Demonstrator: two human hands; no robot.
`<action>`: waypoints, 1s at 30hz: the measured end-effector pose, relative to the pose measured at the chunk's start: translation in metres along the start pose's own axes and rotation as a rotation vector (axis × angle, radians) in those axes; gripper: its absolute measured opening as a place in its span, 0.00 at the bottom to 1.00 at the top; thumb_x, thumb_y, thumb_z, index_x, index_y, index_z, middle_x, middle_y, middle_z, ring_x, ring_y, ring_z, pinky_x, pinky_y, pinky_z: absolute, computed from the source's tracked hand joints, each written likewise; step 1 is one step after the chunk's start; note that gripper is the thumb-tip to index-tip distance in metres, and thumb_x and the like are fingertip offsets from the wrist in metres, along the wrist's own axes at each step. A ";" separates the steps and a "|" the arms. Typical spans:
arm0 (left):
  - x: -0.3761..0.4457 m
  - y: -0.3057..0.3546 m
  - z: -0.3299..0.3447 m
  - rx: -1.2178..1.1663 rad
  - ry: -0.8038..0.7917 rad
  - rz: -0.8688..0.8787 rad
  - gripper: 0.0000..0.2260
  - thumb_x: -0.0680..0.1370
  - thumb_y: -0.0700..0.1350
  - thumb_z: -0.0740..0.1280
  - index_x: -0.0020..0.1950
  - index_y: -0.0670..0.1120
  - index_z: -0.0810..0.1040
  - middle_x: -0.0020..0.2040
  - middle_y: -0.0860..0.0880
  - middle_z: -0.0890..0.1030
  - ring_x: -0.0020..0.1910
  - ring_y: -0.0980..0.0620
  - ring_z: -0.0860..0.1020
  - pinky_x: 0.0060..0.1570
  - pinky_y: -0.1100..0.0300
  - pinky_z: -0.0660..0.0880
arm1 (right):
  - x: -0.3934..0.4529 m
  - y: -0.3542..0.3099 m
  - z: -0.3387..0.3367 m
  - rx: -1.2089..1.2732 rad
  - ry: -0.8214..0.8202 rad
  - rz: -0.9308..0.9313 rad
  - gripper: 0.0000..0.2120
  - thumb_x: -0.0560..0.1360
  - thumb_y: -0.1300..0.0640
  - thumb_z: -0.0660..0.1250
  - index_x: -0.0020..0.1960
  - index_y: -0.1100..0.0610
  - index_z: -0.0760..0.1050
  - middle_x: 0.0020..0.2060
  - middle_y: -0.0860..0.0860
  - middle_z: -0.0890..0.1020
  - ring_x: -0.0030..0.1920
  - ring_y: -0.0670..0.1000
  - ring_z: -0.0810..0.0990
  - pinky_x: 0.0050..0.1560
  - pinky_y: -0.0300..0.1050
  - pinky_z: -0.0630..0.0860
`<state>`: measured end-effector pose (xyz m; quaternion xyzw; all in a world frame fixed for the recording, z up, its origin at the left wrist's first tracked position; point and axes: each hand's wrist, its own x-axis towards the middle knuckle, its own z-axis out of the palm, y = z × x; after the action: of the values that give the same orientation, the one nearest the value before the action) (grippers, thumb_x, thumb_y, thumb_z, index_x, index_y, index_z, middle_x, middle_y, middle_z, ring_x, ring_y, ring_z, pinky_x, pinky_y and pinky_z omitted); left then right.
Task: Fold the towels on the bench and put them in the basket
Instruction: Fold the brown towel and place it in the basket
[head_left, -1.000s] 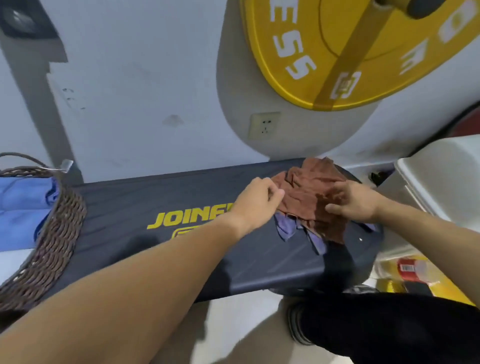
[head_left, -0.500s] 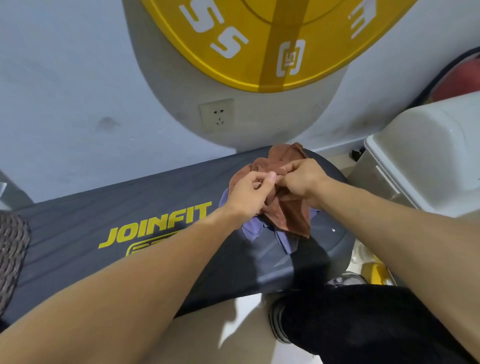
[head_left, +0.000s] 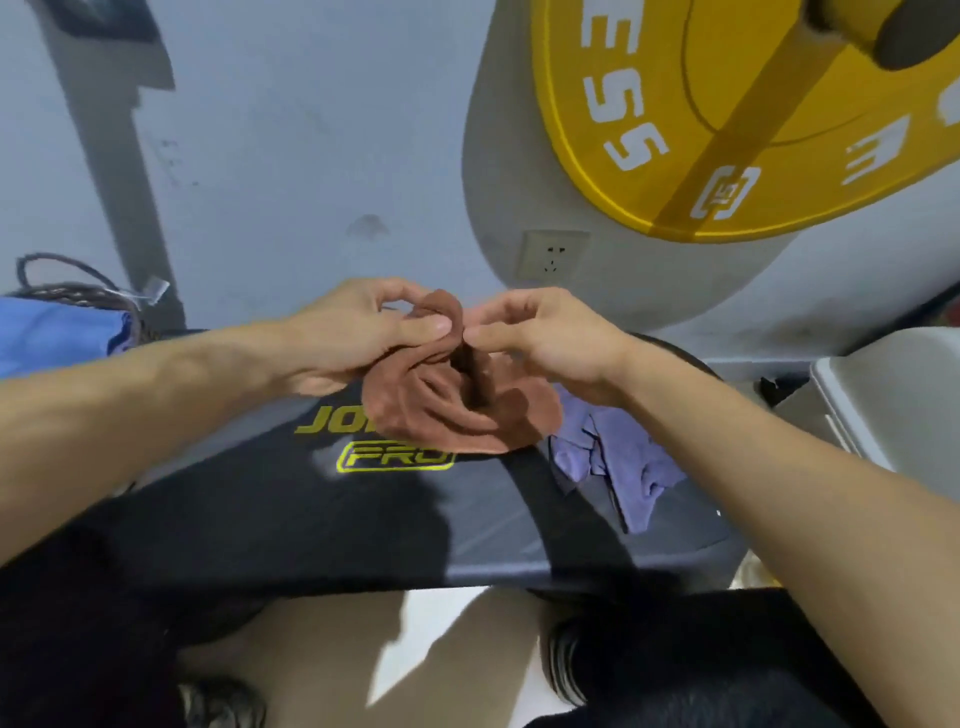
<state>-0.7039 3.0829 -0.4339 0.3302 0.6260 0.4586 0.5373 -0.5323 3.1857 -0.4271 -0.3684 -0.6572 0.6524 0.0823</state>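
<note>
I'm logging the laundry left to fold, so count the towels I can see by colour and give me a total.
Brown towel, held up by the left hand and right hand: 1
Purple towel, crumpled on the bench: 1
Blue cloth in the basket at the left edge: 1
Total: 3

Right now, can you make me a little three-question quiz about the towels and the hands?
1. True or false: both hands pinch the brown towel.
2. Which towel lies on the bench untouched? A) purple B) brown C) green
3. Fill in: the basket sits to the person's ____.

Key: 1 true, the left hand and right hand both grip it. 2 A, the purple towel. 3 left.
</note>
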 end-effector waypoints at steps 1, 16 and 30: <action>-0.007 -0.003 -0.014 0.073 0.001 -0.004 0.08 0.76 0.39 0.70 0.55 0.42 0.79 0.48 0.41 0.84 0.43 0.50 0.83 0.48 0.58 0.81 | 0.003 0.004 0.009 -0.072 -0.006 0.011 0.12 0.75 0.64 0.72 0.59 0.63 0.78 0.42 0.54 0.78 0.38 0.49 0.76 0.37 0.39 0.76; 0.001 -0.058 -0.096 1.054 0.055 0.022 0.10 0.69 0.58 0.70 0.40 0.54 0.74 0.37 0.56 0.78 0.38 0.57 0.76 0.34 0.60 0.68 | 0.064 0.120 0.077 -0.852 0.021 0.305 0.16 0.72 0.46 0.74 0.50 0.55 0.73 0.44 0.50 0.80 0.48 0.54 0.80 0.44 0.41 0.72; 0.014 -0.066 -0.145 1.396 -0.102 -0.494 0.17 0.77 0.57 0.64 0.48 0.42 0.77 0.38 0.48 0.83 0.31 0.50 0.83 0.34 0.60 0.79 | 0.091 0.119 0.086 -0.912 0.078 0.345 0.21 0.74 0.48 0.71 0.57 0.63 0.72 0.51 0.57 0.80 0.54 0.59 0.80 0.42 0.42 0.72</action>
<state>-0.8434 3.0405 -0.4999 0.4656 0.8021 -0.1962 0.3183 -0.6032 3.1561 -0.5814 -0.4946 -0.8018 0.2879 -0.1720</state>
